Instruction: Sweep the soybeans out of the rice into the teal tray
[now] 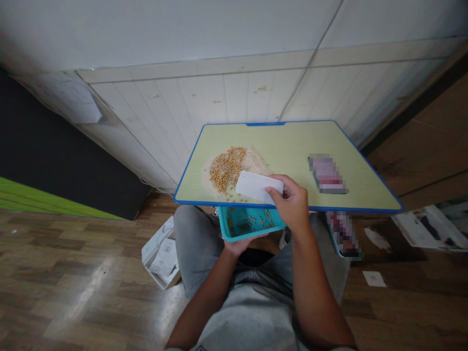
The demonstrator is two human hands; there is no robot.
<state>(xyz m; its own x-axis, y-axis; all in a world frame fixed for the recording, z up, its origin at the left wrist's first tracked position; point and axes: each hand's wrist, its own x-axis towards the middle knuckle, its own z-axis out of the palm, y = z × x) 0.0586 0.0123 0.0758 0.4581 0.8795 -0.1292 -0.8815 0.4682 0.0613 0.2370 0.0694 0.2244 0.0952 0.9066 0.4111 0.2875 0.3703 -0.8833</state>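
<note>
Over the near part of the yellow-topped table (288, 141), my right hand (294, 200) grips a flat white scraper (256, 186) between thumb and fingers. Its far end is beside a heap of soybeans (226, 168), which lies mixed with pale grains (254, 161) on the tabletop. Just under the near table edge, my left hand (239, 245) supports a teal plastic tray (252, 235) from below; most of its fingers are hidden beneath. Several soybeans are scattered inside the tray.
A blurred-out rectangular item (327, 174) lies on the table's right side. Another blurred item (343, 234) rests by my right thigh. An open white box (161, 256) with papers stands on the wooden floor at left. A panelled wall (204, 100) rises behind the table.
</note>
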